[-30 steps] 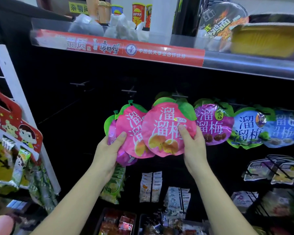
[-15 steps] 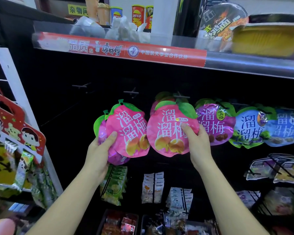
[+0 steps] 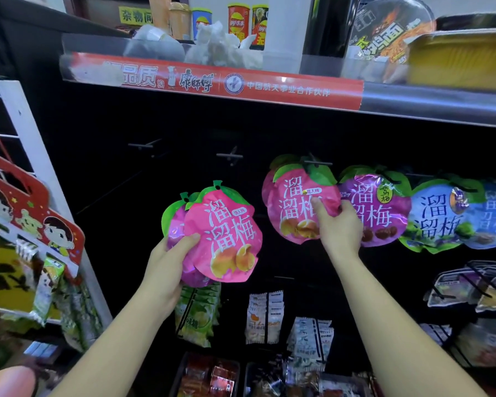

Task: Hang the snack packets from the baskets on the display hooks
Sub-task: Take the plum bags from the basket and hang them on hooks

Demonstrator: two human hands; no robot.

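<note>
My left hand (image 3: 169, 262) grips a small stack of pink plum-shaped snack packets (image 3: 224, 233) by their lower left edge, held up in front of the dark backboard. My right hand (image 3: 337, 227) pinches another pink packet (image 3: 295, 207), whose green leaf top sits at a display hook (image 3: 317, 162) with a second pink packet behind it. Two bare hooks, one at upper left (image 3: 144, 145) and one nearer (image 3: 230, 155), stick out left of it.
A purple packet (image 3: 375, 207) and blue packets (image 3: 438, 216) hang to the right. A shelf with a red strip (image 3: 212, 81) runs overhead. Lower hooks carry small packets (image 3: 265, 316), and baskets of snacks (image 3: 209, 379) lie below. A white rack (image 3: 35, 173) stands left.
My right hand has lifted its pink packet up and right onto the hook. My left hand has drawn its stack away to the left and lower.
</note>
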